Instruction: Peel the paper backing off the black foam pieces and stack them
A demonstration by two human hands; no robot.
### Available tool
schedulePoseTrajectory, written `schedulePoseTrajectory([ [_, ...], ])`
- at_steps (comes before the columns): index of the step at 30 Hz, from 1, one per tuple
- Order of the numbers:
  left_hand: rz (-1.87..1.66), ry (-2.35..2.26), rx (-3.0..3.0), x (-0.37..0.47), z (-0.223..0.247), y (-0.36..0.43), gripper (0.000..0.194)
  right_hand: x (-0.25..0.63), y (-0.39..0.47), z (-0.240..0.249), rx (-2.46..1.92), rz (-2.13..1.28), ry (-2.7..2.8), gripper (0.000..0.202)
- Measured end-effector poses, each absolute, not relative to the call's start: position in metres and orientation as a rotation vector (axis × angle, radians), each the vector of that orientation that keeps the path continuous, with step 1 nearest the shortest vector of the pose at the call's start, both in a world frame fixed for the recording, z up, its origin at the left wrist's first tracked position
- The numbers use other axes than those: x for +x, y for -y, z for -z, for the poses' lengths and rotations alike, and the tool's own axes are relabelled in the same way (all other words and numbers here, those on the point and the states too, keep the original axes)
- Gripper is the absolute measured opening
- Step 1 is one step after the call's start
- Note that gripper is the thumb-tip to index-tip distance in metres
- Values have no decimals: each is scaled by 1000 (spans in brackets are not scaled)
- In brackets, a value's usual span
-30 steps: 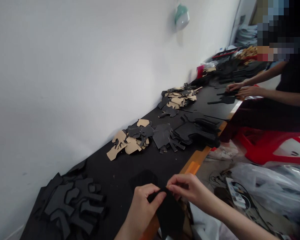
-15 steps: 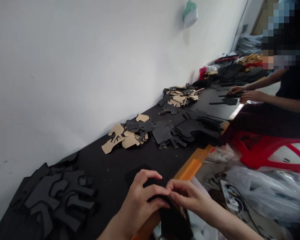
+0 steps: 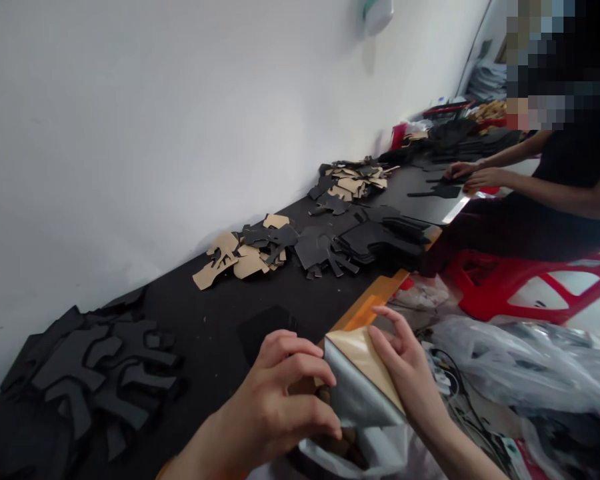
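Observation:
Between my hands is a sheet (image 3: 357, 390) with a silvery grey face and a tan side folded over, held above an open plastic bag (image 3: 385, 450) with brown pieces in it. My left hand (image 3: 293, 383) has its fingers curled at the sheet's left edge. On the right, my right hand (image 3: 400, 353) grips the tan side between thumb and fingers. Just behind my left hand a dark flat piece (image 3: 265, 330) lies on the black table (image 3: 205, 333).
Black cut pieces (image 3: 115, 373) are heaped at the left. Tan and black scraps (image 3: 250, 260) lie along the wall, with black pieces (image 3: 380, 237) beyond. At the right are a red stool (image 3: 485, 297), plastic bags (image 3: 510, 367) and a person's hands (image 3: 475, 177) with black pieces.
My right hand has moved right and up, away from my left fingertips. The sheet now shows its silvery face and tan side. The view has shifted slightly.

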State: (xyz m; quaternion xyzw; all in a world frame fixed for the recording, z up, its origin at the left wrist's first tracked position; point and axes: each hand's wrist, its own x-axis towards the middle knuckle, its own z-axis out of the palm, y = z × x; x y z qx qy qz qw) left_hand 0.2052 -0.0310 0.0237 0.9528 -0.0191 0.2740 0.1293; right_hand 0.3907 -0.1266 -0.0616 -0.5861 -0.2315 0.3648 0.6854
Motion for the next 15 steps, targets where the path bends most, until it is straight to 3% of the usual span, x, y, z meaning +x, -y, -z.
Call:
schedulePoseTrajectory([
  [5,-787,88,2418,205,-22,20,5,418,133,76,-1241,-654,244,66],
  [9,-892,-24,1972,194,-26,1,18,449,144,105,-1234,-554,84,67],
  [15,-1353,-451,1103,174,-51,-26,13,443,176,176,-1665,-585,652,39],
])
